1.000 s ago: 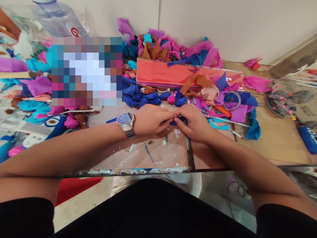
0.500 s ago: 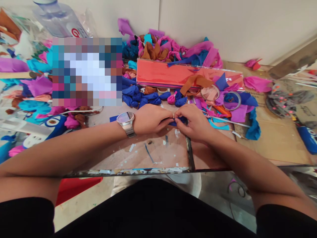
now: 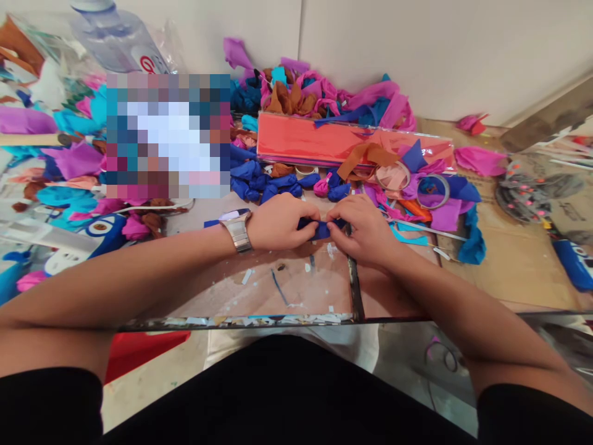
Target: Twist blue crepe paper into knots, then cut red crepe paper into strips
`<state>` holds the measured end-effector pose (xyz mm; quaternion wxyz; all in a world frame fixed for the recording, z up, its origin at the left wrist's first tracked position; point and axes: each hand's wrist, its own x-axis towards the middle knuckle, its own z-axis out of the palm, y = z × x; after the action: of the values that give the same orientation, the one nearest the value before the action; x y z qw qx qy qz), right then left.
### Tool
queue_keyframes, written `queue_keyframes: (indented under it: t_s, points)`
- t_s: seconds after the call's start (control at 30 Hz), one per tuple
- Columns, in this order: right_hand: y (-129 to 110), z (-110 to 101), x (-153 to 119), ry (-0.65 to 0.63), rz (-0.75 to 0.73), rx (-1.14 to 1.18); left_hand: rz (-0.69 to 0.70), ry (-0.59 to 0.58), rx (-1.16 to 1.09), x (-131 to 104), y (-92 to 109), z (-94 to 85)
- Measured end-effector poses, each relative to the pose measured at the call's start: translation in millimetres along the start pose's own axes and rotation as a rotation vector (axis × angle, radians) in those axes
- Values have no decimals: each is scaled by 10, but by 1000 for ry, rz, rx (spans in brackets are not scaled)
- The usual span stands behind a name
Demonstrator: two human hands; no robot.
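A strip of dark blue material, which looks like crepe paper [image 3: 322, 231], stretches between my two hands just above the table. My left hand [image 3: 281, 222], below a metal-strapped watch [image 3: 238, 231], pinches the strip with thumb and fingers. On the other side my right hand [image 3: 364, 230] pinches it too, with the fingers curled. A blue end [image 3: 212, 224] shows on the table left of the watch. Just beyond my hands lie several twisted blue bundles [image 3: 248, 179] and a pink one [image 3: 321, 184].
A plastic-wrapped pack of red sheets [image 3: 315, 139] lies behind the bundles, with heaped coloured scraps [image 3: 296, 99] against the wall. Tape rolls [image 3: 433, 190] sit to the right. A large clear bottle [image 3: 118, 40] stands at back left. The table's front edge [image 3: 259, 321] holds paper bits.
My hands have moved slightly apart, and more of the blue strip shows between them. My left wrist has rolled, so the watch face is turned away.
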<state>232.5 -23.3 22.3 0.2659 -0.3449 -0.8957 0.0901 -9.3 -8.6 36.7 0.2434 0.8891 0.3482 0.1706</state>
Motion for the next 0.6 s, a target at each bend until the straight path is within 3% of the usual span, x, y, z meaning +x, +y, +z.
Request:
queue_keyframes:
  t_s: [0.23, 0.6]
  points:
    - [-4, -19, 3, -12, 51, 22, -48, -58, -82, 15, 3, -33]
    - [-14, -9, -11, 8, -29, 14, -38, -165, -203, 30, -24, -34]
